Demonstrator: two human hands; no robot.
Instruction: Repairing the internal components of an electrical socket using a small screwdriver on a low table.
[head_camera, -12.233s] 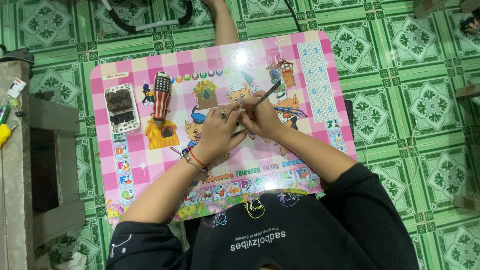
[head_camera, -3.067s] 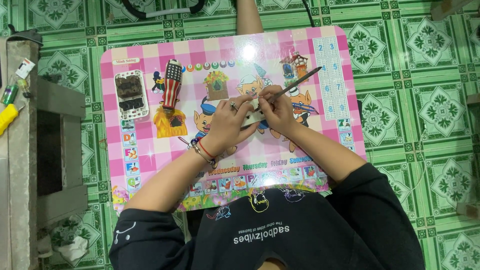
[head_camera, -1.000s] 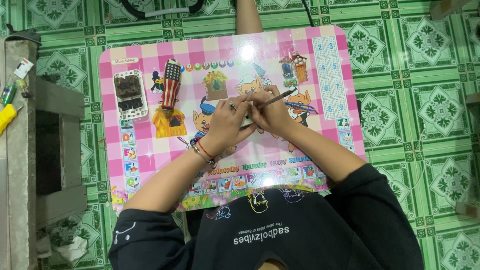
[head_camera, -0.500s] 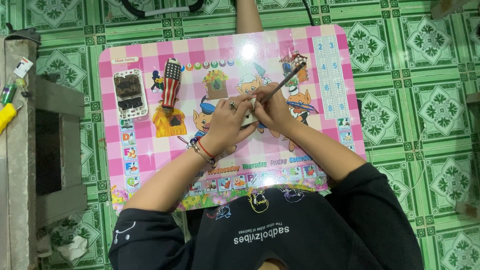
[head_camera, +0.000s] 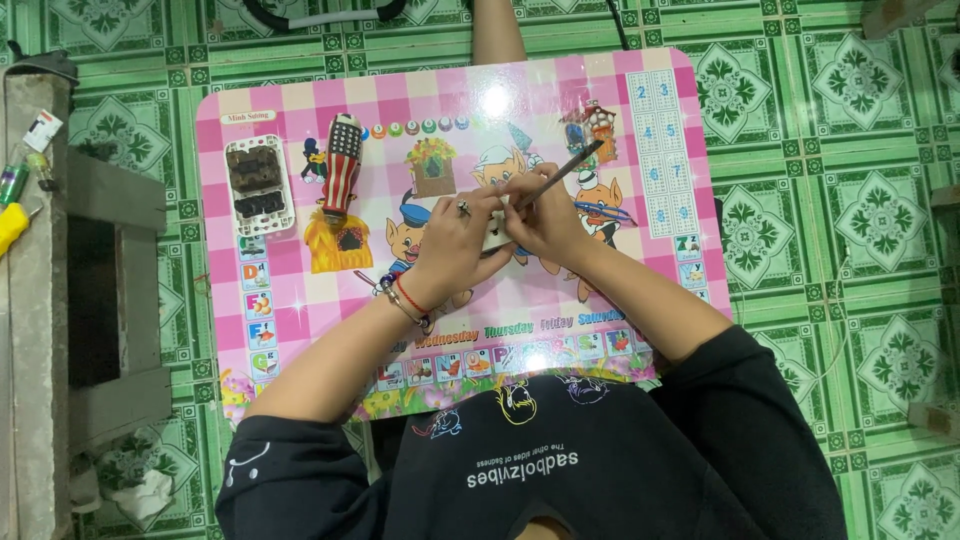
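Note:
My left hand (head_camera: 455, 245) grips a small white part (head_camera: 496, 236) over the middle of the pink checked cartoon table (head_camera: 300, 290). My right hand (head_camera: 540, 218) is closed around a thin dark tool (head_camera: 570, 164) whose shaft points up and to the right, its tip down at the white part. Both hands touch each other above the part, which is mostly hidden by my fingers. A ring and red and beaded bracelets are on my left hand and wrist.
A white switch plate (head_camera: 259, 185) with dark openings lies at the table's left. Beside it lies a screwdriver (head_camera: 340, 165) with a striped handle. A grey bench (head_camera: 60, 250) stands to the left. Someone's leg (head_camera: 497, 30) is at the table's far edge. Green patterned tiles surround everything.
The thin tool in my right hand has swung its angle back and forth over the white part. My left hand has stayed in place.

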